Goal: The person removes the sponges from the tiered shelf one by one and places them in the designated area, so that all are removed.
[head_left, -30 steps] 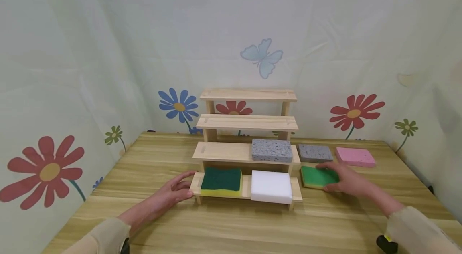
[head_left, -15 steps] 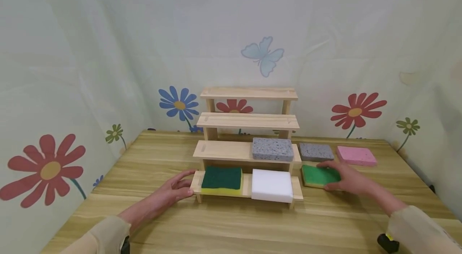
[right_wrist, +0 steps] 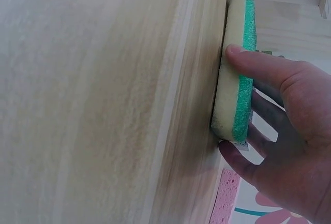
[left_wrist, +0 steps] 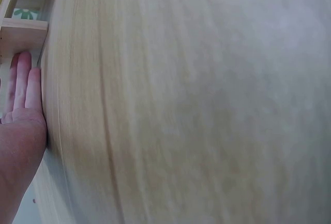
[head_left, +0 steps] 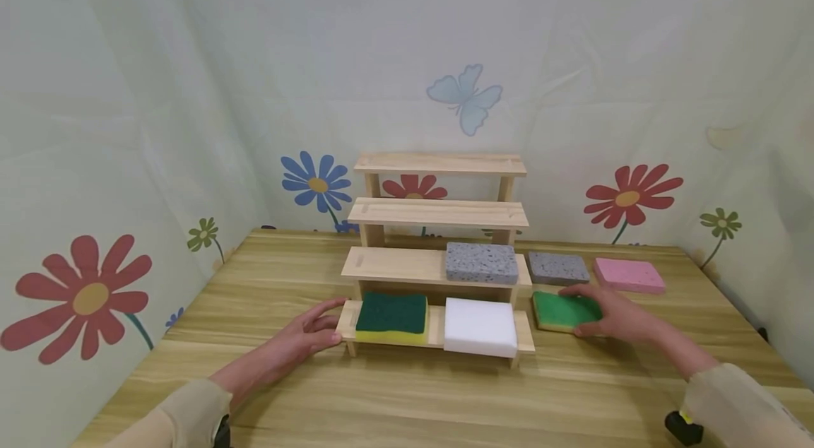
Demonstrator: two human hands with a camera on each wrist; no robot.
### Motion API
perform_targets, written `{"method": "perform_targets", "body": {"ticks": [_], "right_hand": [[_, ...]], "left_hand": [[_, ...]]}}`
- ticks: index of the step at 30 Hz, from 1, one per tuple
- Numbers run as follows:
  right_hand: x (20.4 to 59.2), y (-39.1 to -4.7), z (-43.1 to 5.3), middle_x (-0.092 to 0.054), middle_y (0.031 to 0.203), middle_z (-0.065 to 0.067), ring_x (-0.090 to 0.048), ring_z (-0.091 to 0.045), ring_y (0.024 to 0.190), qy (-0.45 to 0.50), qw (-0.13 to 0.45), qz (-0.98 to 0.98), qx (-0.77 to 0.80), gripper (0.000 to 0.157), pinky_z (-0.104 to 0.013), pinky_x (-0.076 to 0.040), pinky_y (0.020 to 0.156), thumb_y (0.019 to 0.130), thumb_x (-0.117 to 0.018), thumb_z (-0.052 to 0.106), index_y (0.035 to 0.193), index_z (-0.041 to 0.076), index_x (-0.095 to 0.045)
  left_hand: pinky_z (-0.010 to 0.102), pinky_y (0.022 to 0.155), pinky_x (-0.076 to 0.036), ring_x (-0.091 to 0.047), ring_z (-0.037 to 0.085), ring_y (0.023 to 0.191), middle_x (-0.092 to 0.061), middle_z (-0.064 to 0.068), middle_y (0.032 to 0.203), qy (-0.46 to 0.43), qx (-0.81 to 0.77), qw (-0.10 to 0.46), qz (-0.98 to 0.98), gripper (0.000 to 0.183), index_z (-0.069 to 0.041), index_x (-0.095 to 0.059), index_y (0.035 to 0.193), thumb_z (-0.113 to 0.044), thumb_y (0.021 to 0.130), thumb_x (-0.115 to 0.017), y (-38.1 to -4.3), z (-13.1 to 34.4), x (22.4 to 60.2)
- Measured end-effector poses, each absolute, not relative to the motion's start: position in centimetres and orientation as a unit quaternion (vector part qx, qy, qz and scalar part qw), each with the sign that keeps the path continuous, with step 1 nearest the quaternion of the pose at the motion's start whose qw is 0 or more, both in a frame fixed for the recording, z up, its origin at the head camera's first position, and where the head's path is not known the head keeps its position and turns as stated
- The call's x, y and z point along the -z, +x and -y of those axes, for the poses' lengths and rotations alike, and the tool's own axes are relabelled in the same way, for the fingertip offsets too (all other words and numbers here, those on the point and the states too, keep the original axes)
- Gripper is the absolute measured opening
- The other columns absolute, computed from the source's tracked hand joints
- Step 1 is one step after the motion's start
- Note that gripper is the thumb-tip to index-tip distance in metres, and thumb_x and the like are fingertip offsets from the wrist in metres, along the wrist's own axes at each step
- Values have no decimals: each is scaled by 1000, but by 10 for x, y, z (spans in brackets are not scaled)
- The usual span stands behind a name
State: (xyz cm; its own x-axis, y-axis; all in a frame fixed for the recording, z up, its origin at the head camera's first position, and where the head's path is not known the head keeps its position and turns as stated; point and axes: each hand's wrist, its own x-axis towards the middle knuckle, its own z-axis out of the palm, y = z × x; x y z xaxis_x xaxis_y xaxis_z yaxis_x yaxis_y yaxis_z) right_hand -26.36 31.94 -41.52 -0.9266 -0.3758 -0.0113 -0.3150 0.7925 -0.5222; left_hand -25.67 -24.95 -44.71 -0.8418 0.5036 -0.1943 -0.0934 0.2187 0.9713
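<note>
At the left end of the lowest board of a stepped wooden rack [head_left: 435, 213], my left hand [head_left: 304, 336] has its thumb at the front corner and a finger at the back corner. In the left wrist view, its other fingers [left_wrist: 23, 81] reach straight to the rack's leg [left_wrist: 23, 35]. My right hand [head_left: 620, 317] grips a green and yellow sponge [head_left: 559, 310] on the table, right of the rack. The right wrist view shows the thumb on the sponge's [right_wrist: 238, 97] near side and fingers around its end and far side.
The lowest board holds a dark green and yellow sponge [head_left: 391, 317] and a white foam block [head_left: 480, 328]. A speckled grey block [head_left: 481, 263] sits on the board above. Behind the right hand lie another grey block [head_left: 558, 268] and a pink block [head_left: 629, 275]. A flowered curtain [head_left: 394, 45] stands behind.
The head view has shifted very slightly. Both hands, the sponge and the rack keep the same places relative to each other.
</note>
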Motion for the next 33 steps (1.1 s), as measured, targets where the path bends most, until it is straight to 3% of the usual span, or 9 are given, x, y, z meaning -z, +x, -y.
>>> {"method": "perform_targets", "body": {"ticks": [9,16,22,33], "right_hand": [[411,-260,-318,-38,147,-31,-42,-45,122,-188,54,-945,264,64,-66,-39,97,81,-80,29,137,11,-55],[412,-263,-318,-43,145,-28,-45,-41,120,-196,51,-943,262,63,-62,-41,97,82,-80,31,138,12,-54],[414,-265,-317,-40,146,-29,-43,-43,121,-195,50,-944,260,64,-64,-40,97,83,-79,32,138,13,-54],[418,-263,-320,-31,151,-32,-40,-46,123,-188,55,-945,260,64,-66,-39,98,82,-79,32,138,14,-54]], "left_hand": [[33,109,-41,-54,14,127,-41,19,153,141,-611,241,-741,71,-19,-19,158,-22,100,-59,-257,249,447],[40,114,-38,-53,17,129,-38,20,155,134,-608,241,-745,72,-20,-18,159,-23,100,-59,-258,251,447],[44,116,-35,-51,19,132,-36,20,156,131,-607,241,-745,72,-21,-18,159,-23,100,-59,-257,253,448],[38,114,-38,-53,15,128,-38,19,155,138,-613,249,-737,72,-21,-18,158,-21,99,-60,-259,251,450]]}}
